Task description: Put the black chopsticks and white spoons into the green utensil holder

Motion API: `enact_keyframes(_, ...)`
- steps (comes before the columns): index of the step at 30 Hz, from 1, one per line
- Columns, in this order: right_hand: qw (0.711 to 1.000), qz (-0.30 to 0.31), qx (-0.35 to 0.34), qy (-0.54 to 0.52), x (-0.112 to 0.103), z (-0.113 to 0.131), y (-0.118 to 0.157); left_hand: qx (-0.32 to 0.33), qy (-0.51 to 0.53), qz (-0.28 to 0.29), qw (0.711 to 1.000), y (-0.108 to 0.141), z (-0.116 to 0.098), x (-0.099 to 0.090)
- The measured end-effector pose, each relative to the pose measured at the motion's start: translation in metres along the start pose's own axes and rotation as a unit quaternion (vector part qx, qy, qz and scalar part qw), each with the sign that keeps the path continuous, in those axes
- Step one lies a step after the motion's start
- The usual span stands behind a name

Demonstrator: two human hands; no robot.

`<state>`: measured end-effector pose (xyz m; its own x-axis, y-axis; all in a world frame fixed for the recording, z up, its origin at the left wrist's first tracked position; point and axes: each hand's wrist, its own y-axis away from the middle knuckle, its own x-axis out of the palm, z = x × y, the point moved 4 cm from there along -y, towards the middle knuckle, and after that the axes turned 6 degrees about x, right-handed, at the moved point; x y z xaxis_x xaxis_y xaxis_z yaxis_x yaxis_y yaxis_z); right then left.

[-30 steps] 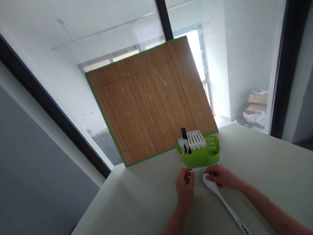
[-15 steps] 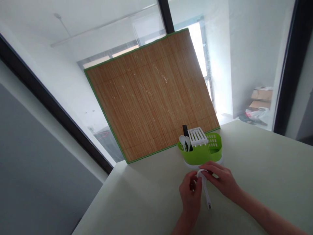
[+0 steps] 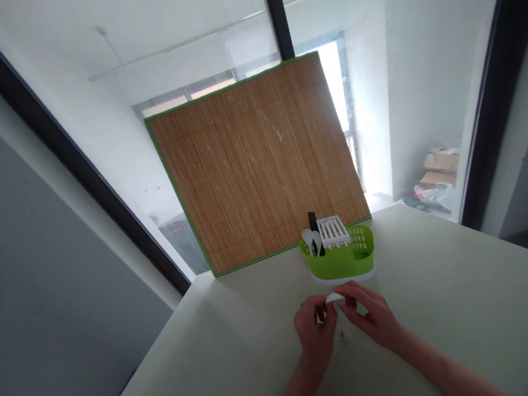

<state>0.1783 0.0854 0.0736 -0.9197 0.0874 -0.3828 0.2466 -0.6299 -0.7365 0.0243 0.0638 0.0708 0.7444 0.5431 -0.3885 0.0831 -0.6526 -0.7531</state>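
Note:
A white spoon [image 3: 336, 300] is pinched by its bowl between my two hands, with its thin handle slanting down toward me. My left hand [image 3: 314, 325] closes thumb and fingers on the bowl's left side. From the right, my right hand [image 3: 371, 312] grips the bowl's other edge with its fingertips, which hide part of it. Just beyond the hands stands a green utensil holder [image 3: 340, 265] on a white base. Its left compartment has white spoons [image 3: 308, 237] and black utensils [image 3: 312, 220]; a white slotted rack [image 3: 333, 231] sits over its middle.
Behind the holder, a bamboo mat [image 3: 256, 165] with green edging leans against the glass. All of this rests on a pale table [image 3: 247, 324]. Past the glass, cardboard boxes [image 3: 441, 160] and a plastic bag [image 3: 437, 192] lie on the floor.
Both hands have shifted slightly left with the spoon. The spoon has tilted, so its bowl now faces more toward me and its handle looks shorter.

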Motion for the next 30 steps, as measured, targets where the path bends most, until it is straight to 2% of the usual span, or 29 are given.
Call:
enact_keyframes(3,1.0,0.003,0.023,-0.019,0.001,-0.005,0.001,-0.003,-0.021,-0.07,0.997,-0.029,0.001,-0.017)
enact_keyframes(7,0.999,0.008,0.028,-0.013,0.005,-0.008,0.002,0.007,-0.039,-0.199,0.979,-0.086,-0.002,-0.042)
enact_keyframes(10,0.999,0.027,0.02,0.003,0.009,-0.008,0.003,0.022,-0.044,-0.245,0.968,-0.125,-0.004,-0.046)
enact_keyframes(12,0.999,0.034,0.022,0.015,0.012,-0.009,0.004,0.023,-0.038,-0.231,0.972,-0.143,-0.001,-0.038)
enact_keyframes(15,0.998,0.044,0.025,0.03,0.015,-0.011,0.006,0.01,-0.029,-0.163,0.986,-0.157,0.01,-0.016)
enact_keyframes(18,0.997,0.059,0.038,0.04,0.019,-0.015,0.007,-0.025,-0.066,-0.077,0.994,-0.159,0.027,0.009)
enact_keyframes(21,0.995,0.07,0.054,0.045,0.023,-0.019,0.007,-0.062,-0.111,-0.025,0.992,-0.155,0.043,0.026)
enact_keyframes(30,0.992,0.105,0.027,0.059,0.03,-0.009,0.007,-0.11,-0.218,0.067,0.967,-0.155,0.071,0.042)
